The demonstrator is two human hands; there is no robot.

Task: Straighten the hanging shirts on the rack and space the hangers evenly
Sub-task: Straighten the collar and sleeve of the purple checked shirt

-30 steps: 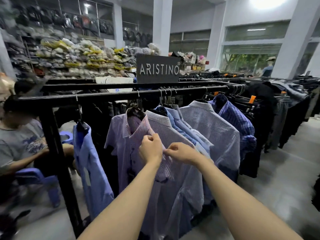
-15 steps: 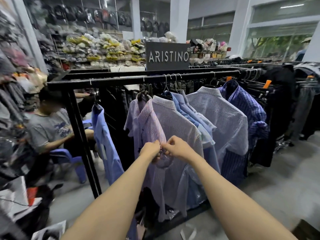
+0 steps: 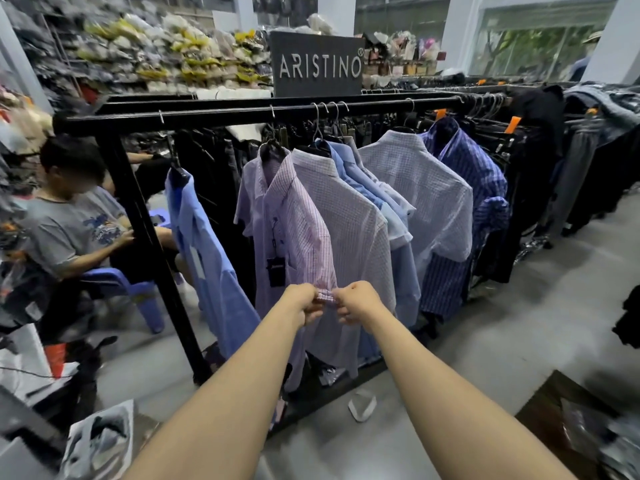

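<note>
**Lan:** Head view first — what are the two hands doing?

**Minh:** Both reach out in front. The left hand and the right hand are curled into loose fists, knuckles up, and between them they pinch the bunched lower front edge of a pink-and-white checked short-sleeved shirt. The fabric bridges the small gap between the two fists.

**Lan:** Where does that shirt hang?

**Minh:** Straight above the hands, on a dark hanger hooked over the black metal rack rail. A dark paper tag dangles from its front, just above and left of the left hand.

**Lan:** And the neighbours?

**Minh:** Touching it on the right-hand side, a pale lilac checked shirt, then a plain light blue shirt pressed close behind. Further right, a white fine-checked shirt and a dark blue striped shirt. Well left of the left hand, a light blue shirt hangs alone beside the rack's black upright post.

**Lan:** Anything else?

**Minh:** A dark sign lettered ARISTINO stands above the rail, and a seated person in a grey T-shirt is beyond the post.
</note>
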